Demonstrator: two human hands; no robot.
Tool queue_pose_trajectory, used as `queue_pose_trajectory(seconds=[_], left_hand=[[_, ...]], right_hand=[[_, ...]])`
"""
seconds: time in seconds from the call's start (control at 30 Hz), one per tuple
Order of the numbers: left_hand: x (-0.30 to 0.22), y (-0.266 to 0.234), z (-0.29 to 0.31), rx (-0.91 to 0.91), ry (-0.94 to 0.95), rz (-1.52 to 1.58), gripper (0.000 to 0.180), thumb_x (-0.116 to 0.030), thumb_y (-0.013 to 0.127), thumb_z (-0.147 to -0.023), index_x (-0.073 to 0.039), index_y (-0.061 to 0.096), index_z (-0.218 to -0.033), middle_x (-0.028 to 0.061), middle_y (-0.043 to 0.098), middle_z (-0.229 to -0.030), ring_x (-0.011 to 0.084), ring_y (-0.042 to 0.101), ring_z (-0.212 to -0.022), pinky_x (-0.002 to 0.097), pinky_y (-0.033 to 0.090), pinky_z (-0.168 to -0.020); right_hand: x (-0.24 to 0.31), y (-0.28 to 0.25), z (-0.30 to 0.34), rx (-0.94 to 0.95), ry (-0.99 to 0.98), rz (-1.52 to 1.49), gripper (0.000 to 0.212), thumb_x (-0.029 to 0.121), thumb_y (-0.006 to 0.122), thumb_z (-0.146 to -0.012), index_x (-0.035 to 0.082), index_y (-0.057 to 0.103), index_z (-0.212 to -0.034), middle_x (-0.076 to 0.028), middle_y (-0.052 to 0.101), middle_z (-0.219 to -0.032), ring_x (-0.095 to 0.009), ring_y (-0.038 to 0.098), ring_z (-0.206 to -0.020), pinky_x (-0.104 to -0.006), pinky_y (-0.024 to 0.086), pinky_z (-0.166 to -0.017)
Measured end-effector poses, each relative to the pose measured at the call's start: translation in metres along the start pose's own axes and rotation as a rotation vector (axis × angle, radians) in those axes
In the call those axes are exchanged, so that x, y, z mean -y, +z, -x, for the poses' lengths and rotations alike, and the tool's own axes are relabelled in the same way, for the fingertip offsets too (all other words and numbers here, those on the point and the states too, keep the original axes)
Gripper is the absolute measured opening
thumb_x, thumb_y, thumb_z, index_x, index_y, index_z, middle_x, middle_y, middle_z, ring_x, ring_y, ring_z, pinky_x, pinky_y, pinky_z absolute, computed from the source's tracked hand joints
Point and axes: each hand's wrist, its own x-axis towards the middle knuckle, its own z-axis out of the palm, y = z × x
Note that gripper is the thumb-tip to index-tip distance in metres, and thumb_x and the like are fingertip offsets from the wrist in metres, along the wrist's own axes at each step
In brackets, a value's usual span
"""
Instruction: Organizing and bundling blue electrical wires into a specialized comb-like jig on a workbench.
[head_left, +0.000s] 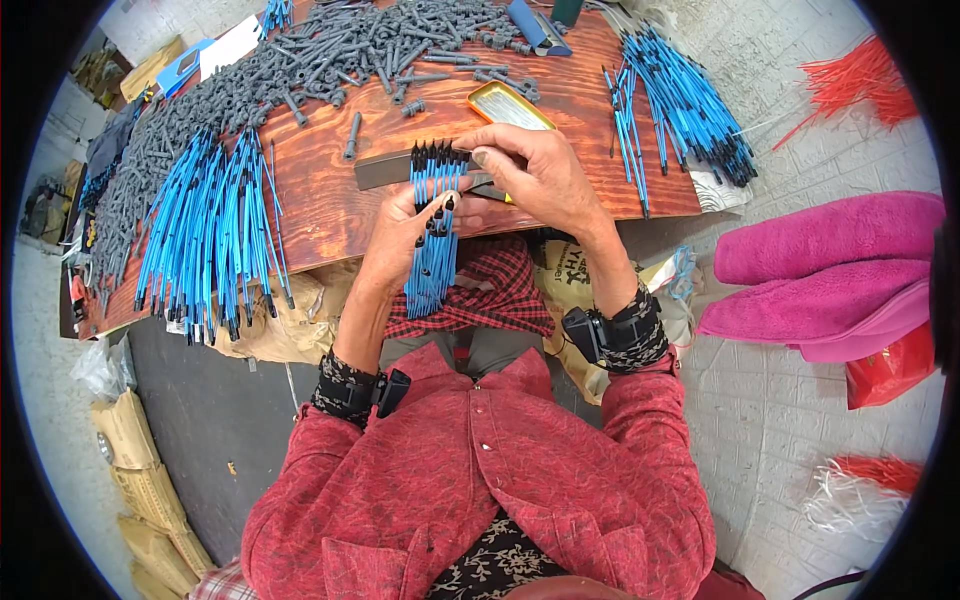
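Near the table's front edge, my left hand (392,240) is closed around a bunch of thin blue sticks with black tips (432,275). The black tips line up side by side at the top, and the lower ends hang over my lap. My right hand (545,175) is at the right end of that row, thumb and fingers pinched together; what they pinch is too small to make out. Behind the tips lies a dark rectangular bar (383,172). Below my right fingers, a dark tool with a bit of yellow (490,190) shows only in part.
Grey plastic anchor-like pieces (350,50) are heaped along the table's back and left. More blue sticks lie in piles at left (205,230) and right (690,100). A yellow-rimmed tin (508,105) sits behind my right hand. Pink towels (825,270) hang at right.
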Motion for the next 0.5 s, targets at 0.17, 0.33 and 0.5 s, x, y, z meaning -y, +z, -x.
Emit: queue_pose_trajectory(seconds=[0.17, 0.33, 0.5], left_hand=[[0.0003, -0.0007, 0.0012, 0.004, 0.008, -0.001, 0.035, -0.018, 0.062, -0.099, 0.001, 0.061, -0.128, 0.0204, 0.072, -0.109, 0.0276, 0.073, -0.097, 0.0395, 0.06, -0.086], [0.0007, 0.0002, -0.0002, -0.002, 0.0, 0.0, 0.028, -0.014, 0.057, -0.102, 0.002, 0.063, -0.125, 0.0184, 0.073, -0.107, 0.0255, 0.073, -0.095, 0.0358, 0.06, -0.086], [0.0025, -0.002, -0.001, -0.004, -0.003, 0.003, 0.028, -0.013, 0.057, -0.102, 0.003, 0.063, -0.125, 0.0183, 0.073, -0.106, 0.025, 0.073, -0.094, 0.0353, 0.06, -0.085]], right_hand=[[0.0048, -0.0026, 0.0004, 0.047, 0.06, -0.073, 0.019, 0.007, 0.062, -0.094, 0.001, 0.072, -0.109, -0.002, 0.068, -0.079, -0.006, 0.056, -0.066, -0.0243, 0.045, -0.059], [0.0053, -0.002, 0.0008, 0.035, 0.07, -0.078, 0.018, 0.009, 0.063, -0.095, 0.002, 0.072, -0.108, 0.002, 0.059, -0.07, -0.003, 0.047, -0.06, -0.0233, 0.039, -0.054], [0.007, -0.0003, 0.0, 0.013, 0.059, -0.043, 0.02, 0.013, 0.062, -0.094, 0.005, 0.073, -0.107, -0.003, 0.062, -0.068, -0.009, 0.052, -0.057, -0.0282, 0.042, -0.054]])
